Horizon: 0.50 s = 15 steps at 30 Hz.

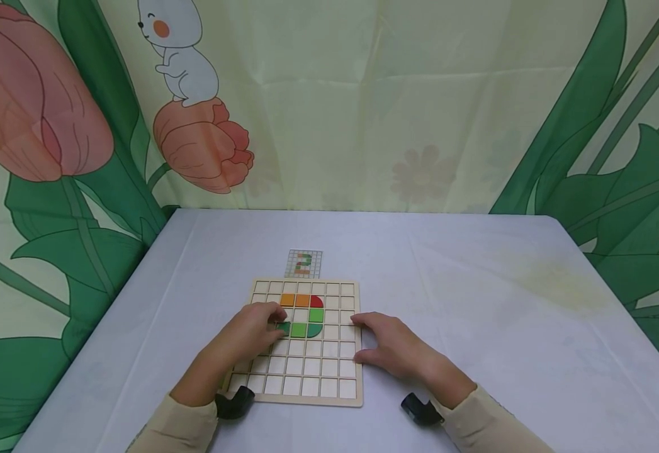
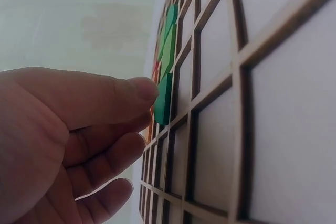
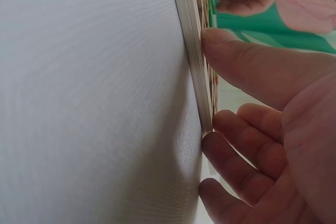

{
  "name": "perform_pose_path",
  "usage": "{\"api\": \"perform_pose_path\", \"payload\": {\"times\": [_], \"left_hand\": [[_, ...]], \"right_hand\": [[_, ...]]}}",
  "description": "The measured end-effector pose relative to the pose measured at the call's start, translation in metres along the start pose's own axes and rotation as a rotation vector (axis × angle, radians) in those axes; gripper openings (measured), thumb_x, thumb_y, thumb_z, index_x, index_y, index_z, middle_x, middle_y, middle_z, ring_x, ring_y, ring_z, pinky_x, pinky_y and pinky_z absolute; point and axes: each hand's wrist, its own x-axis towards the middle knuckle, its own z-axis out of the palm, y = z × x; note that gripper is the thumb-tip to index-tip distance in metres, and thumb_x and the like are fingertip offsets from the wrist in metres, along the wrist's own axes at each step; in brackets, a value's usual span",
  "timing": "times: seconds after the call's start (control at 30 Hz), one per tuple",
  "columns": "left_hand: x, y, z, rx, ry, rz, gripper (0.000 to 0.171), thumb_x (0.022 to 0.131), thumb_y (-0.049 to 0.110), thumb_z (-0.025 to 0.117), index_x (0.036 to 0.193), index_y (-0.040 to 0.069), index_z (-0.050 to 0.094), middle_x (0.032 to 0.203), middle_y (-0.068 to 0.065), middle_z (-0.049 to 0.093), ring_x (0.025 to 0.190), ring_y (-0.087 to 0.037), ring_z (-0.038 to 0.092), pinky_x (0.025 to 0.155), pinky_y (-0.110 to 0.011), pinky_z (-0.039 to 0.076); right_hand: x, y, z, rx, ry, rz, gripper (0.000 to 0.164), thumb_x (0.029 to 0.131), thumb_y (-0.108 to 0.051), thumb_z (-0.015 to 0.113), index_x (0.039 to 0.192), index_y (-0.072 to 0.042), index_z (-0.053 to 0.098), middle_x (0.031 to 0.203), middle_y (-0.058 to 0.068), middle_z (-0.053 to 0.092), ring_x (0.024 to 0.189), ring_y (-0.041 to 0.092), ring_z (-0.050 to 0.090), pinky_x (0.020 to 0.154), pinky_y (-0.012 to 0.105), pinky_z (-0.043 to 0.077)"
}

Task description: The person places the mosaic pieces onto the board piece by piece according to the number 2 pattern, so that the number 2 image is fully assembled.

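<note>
A wooden grid board [image 1: 332,399] lies on the table with coloured tiles in some cells. My left hand [image 1: 255,327] is over its left part. The left thumb touches a dark green curved tile [image 2: 164,98], while the index finger stands apart from the thumb and the other fingers bend loosely. Beside that tile are a light green square [image 1: 299,330] and another dark green curved tile [image 1: 315,330]. Above are a light green square [image 1: 316,315], a red curved tile [image 1: 317,302] and two orange squares [image 1: 295,300]. My right hand [image 1: 394,343] rests thumb and fingertips at the board's right edge.
A small pattern card [image 1: 304,264] with a coloured grid design lies just beyond the board. White cloth [image 1: 476,283] covers the table, and a printed curtain [image 1: 363,113] hangs behind it. Black wrist devices [image 1: 422,410] sit below both wrists.
</note>
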Motion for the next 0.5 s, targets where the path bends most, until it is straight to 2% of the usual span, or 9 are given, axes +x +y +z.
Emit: {"api": "perform_pose_path", "payload": {"times": [0.2, 0.5], "left_hand": [[-0.0007, -0.0011, 0.0004, -0.012, -0.004, 0.009, 0.016, 0.085, 0.005, 0.079, 0.096, 0.011, 0.07, 0.093, 0.003, 0.066, 0.091, -0.015, 0.061, 0.085, -0.038, 0.054], [-0.0011, -0.0027, 0.0022, -0.011, 0.005, 0.034, 0.015, 0.085, 0.005, 0.079, 0.096, 0.011, 0.069, 0.093, 0.004, 0.066, 0.091, -0.015, 0.061, 0.084, -0.038, 0.054]], "right_hand": [[0.0004, 0.0012, 0.001, 0.001, -0.002, -0.003, 0.063, 0.084, -0.018, 0.08, 0.139, -0.002, 0.054, 0.138, 0.01, 0.057, 0.132, 0.028, 0.049, 0.109, 0.048, 0.038], [0.0002, 0.0016, 0.0008, 0.0, 0.0, -0.006, 0.062, 0.085, -0.018, 0.08, 0.139, -0.002, 0.054, 0.138, 0.01, 0.057, 0.132, 0.029, 0.049, 0.11, 0.047, 0.037]]}}
